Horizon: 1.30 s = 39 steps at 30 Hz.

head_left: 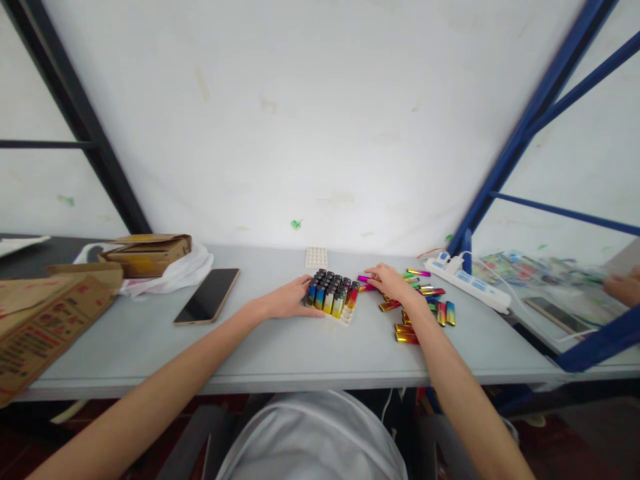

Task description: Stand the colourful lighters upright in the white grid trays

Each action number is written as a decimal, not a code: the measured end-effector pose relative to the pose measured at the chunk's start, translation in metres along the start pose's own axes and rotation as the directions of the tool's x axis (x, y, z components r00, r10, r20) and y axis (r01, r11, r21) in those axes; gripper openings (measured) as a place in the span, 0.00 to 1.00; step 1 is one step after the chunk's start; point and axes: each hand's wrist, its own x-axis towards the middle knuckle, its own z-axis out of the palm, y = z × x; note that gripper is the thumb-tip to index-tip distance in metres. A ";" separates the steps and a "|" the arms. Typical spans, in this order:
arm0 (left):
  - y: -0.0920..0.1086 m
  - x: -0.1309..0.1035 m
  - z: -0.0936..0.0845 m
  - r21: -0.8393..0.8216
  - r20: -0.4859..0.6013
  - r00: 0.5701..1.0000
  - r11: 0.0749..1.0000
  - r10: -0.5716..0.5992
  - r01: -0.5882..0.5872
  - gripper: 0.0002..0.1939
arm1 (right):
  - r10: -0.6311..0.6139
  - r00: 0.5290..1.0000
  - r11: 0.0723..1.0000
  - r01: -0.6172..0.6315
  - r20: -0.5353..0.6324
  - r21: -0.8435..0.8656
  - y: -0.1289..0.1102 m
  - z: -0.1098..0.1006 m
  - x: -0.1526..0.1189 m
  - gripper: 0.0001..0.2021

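Many colourful lighters with black tops (pixel 329 293) stand upright in rows in a white tray (pixel 346 316), which has a few bare holes at its front right corner. My left hand (pixel 293 298) is round the tray's left side, thumb along the front edge, fingers behind. To the right, my right hand (pixel 389 281) reaches over a loose pile of shiny lighters (pixel 435 300); its fingertips are at a pink lighter (pixel 365 279), fingers close together. A second white tray with holes (pixel 317 257) lies by the wall.
A phone (pixel 207 297) lies on the grey table (pixel 250 360). Cardboard boxes (pixel 150 257) and a white bag (pixel 193 270) are at the left. A power strip (pixel 470 283) sits at the right, before a blue frame (pixel 500 160). Another person's hand (pixel 624 287) shows at far right.
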 end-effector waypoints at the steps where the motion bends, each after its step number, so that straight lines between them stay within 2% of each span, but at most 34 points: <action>1: 0.000 0.000 0.000 0.001 0.005 1.000 1.000 -0.003 0.003 0.29 | -0.018 1.000 1.000 0.018 0.007 0.007 -0.001 0.000 0.000 0.12; 3: -0.001 0.000 0.000 -0.002 0.002 1.000 1.000 -0.002 0.002 0.29 | -0.038 0.999 0.998 0.040 -0.028 0.042 -0.002 -0.001 0.000 0.10; 5: -0.003 0.000 0.001 -0.005 -0.019 1.000 1.000 0.007 -0.008 0.31 | 0.001 0.989 0.992 0.018 -0.150 0.125 -0.005 -0.002 -0.002 0.10; 7: -0.004 0.000 0.001 -0.003 -0.032 0.999 1.000 0.016 -0.016 0.32 | 0.073 0.961 0.955 0.010 -0.266 0.298 -0.010 -0.005 -0.005 0.11; 9: -0.004 0.000 0.001 -0.001 -0.027 0.999 1.000 0.021 -0.021 0.32 | 0.110 0.947 0.854 0.066 -0.302 0.517 -0.018 -0.008 -0.008 0.14; 11: -0.003 0.000 0.001 0.003 -0.014 1.000 1.000 0.023 -0.023 0.30 | 0.097 0.954 0.719 0.131 -0.285 0.683 -0.030 -0.013 -0.011 0.17; 13: -0.002 0.000 0.000 0.009 -0.005 1.000 1.000 0.015 -0.015 0.30 | 0.076 0.964 0.620 0.153 -0.253 0.770 -0.043 -0.017 -0.013 0.18; 16: -0.001 0.000 0.000 0.014 0.000 1.000 1.000 0.015 -0.015 0.30 | 0.105 0.976 0.526 0.106 -0.188 0.844 -0.060 -0.022 -0.014 0.16; 19: -0.003 -0.001 0.000 0.008 -0.006 0.999 0.999 0.032 -0.032 0.30 | 0.232 0.962 0.438 0.030 -0.145 0.899 -0.070 -0.024 -0.013 0.15; 21: -0.003 -0.001 0.001 0.010 -0.009 0.999 0.999 0.032 -0.032 0.30 | 0.287 0.948 0.409 0.007 -0.136 0.912 -0.075 -0.025 -0.013 0.16; 26: -0.004 -0.001 0.001 0.026 -0.002 1.000 0.999 0.026 -0.026 0.30 | 0.193 0.977 0.420 0.001 -0.090 0.908 -0.082 -0.022 -0.012 0.24; 28: -0.004 -0.001 0.001 0.029 0.010 1.000 0.999 0.016 -0.016 0.30 | 0.198 0.977 0.430 -0.014 -0.079 0.903 -0.084 -0.019 -0.011 0.28; 30: -0.003 -0.001 0.001 0.030 0.011 1.000 1.000 0.008 -0.008 0.30 | 0.244 0.962 0.501 -0.018 -0.121 0.865 -0.085 -0.016 -0.011 0.30; 34: -0.002 0.000 0.000 0.018 -0.004 1.000 1.000 -0.002 0.002 0.32 | 0.335 0.903 0.677 -0.033 -0.268 0.735 -0.087 -0.010 -0.012 0.30; 39: -0.001 0.000 0.000 0.009 0.010 1.000 1.000 0.008 -0.008 0.30 | 0.364 0.882 0.714 -0.058 -0.299 0.698 -0.088 -0.006 -0.012 0.26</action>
